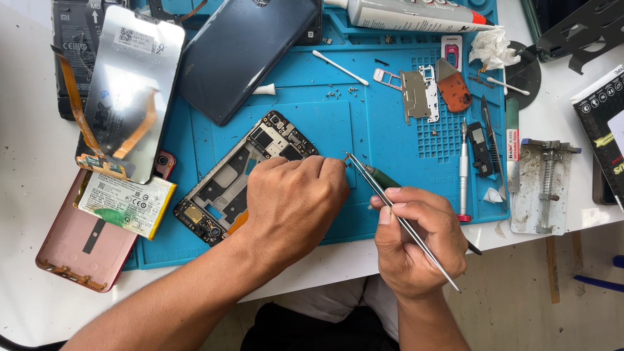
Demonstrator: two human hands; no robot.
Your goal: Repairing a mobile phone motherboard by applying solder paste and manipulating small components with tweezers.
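- My left hand (296, 198) presses on the open phone frame (244, 179), fingers curled over its right edge
- My right hand (416, 237) pinches tweezers (400, 218), tips pointing up-left at my left fingertips
- Frame's long axis runs diagonally, lying left of the tweezers on the blue mat (390, 136)

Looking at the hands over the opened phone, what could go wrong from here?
1. The thin metal tweezers in the right hand point toward the left hand; a slip might prick a finger.
2. The left hand rests on the open black phone frame; pressure could shift it.
3. Tiny loose screws lie on the blue work mat; a sleeve could scatter them.
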